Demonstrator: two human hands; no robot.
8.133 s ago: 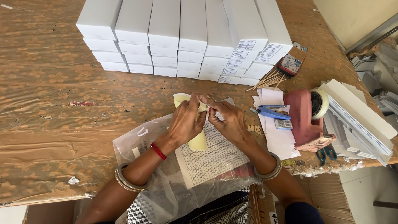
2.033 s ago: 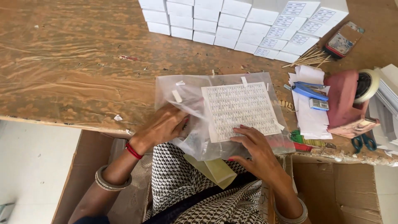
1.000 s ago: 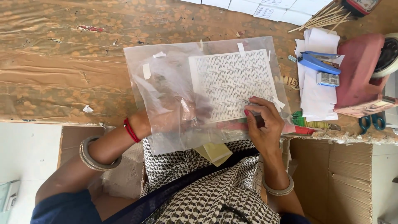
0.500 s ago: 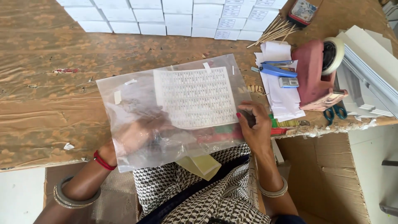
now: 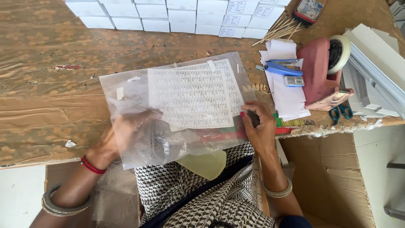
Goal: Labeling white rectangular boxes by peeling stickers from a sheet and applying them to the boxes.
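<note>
A clear plastic bag (image 5: 139,95) lies at the near edge of the brown patterned table (image 5: 50,84), with white printed label sheets (image 5: 192,95) inside it. My left hand (image 5: 124,135) is inside the bag, seen blurred through the plastic. My right hand (image 5: 258,126) pinches the bag's right edge beside the sheets. A pale yellow piece (image 5: 202,164) shows on my lap below the bag.
Rows of white boxes (image 5: 181,17) line the table's far side. To the right lie thin wooden sticks (image 5: 278,30), white paper slips (image 5: 287,90), a blue stapler (image 5: 282,69), a red tape dispenser (image 5: 322,74), green scissors (image 5: 339,112) and flat white cartons (image 5: 371,67). A cardboard box (image 5: 329,177) stands below.
The bag was brought from my lap onto the table edge. My left hand went inside it; my right hand took hold of its right edge. The view tilted up toward the boxes.
</note>
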